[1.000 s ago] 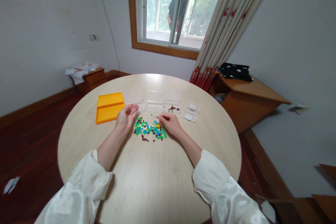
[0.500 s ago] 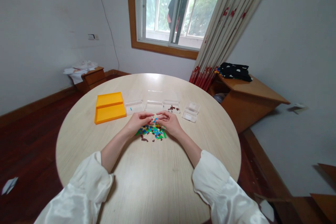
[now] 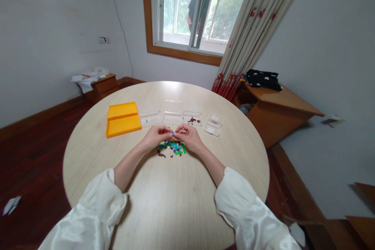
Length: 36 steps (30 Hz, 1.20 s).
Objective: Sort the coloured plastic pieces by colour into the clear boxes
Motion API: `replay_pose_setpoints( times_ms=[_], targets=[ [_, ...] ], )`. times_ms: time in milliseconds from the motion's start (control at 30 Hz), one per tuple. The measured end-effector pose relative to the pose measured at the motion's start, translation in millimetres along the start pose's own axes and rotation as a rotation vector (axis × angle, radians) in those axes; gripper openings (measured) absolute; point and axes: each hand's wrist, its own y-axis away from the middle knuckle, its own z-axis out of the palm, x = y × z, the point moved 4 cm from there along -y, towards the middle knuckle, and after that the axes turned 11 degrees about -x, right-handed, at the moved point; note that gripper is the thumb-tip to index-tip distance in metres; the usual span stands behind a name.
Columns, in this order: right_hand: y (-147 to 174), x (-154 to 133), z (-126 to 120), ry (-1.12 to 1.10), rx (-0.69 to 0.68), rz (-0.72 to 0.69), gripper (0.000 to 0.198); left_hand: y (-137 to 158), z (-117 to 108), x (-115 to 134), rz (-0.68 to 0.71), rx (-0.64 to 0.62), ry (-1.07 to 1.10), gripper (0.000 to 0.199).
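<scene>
Over a pile of small coloured bricks (image 3: 175, 147), my two hands meet with their fingertips close together. A tiny blue brick (image 3: 172, 134) is pinched between the fingertips of my left hand (image 3: 158, 136) and my right hand (image 3: 187, 136). Both hands are closed in a pinch. Blue, green, yellow and brown pieces make up the pile, partly hidden under my fingers. Just behind my right hand, a clear plastic box (image 3: 191, 123) holds several brown pieces. Another clear box (image 3: 150, 124), behind my left hand, has a small blue piece in it.
An open yellow case (image 3: 123, 128) lies at the left of the round table (image 3: 170, 203). A third clear box (image 3: 172, 123) stands at the middle back, and a small clear case (image 3: 212, 129) lies open at right. A wooden cabinet (image 3: 275, 105) with dark cloth stands beyond.
My hands have come closer together, and their fingertips now meet at the blue brick. The boxes and the yellow case stay where they were.
</scene>
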Motion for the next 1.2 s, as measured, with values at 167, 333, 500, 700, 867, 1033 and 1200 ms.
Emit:
replay_pose_setpoints(
  times_ms=[167,333,500,700,867,1033,1200],
  targets=[
    [-1,-2,-1,0.050,0.031,-0.022,0.026,1,1,3,0.003,0.037,0.031,0.026],
    [-4,-2,-12,0.289,0.160,-0.100,0.009,1,-10,3,0.012,0.238,0.228,0.024],
    [-2,-3,-13,0.684,0.137,-0.173,0.013,3,-27,7,0.070,0.458,0.482,0.013],
    [1,-2,-4,0.962,-0.043,-0.238,0.015,6,-38,11,0.060,0.615,0.594,0.015],
    [-1,5,-4,1.049,-0.125,-0.158,0.014,6,-45,8,0.063,0.695,0.589,0.018],
    [-2,6,-4,1.070,-0.131,-0.124,0.017,8,-54,3,0.083,0.778,0.589,0.019],
    [-2,5,-4,1.077,-0.113,-0.107,0.017,9,-58,2,0.096,0.809,0.593,0.016]
  ],
)
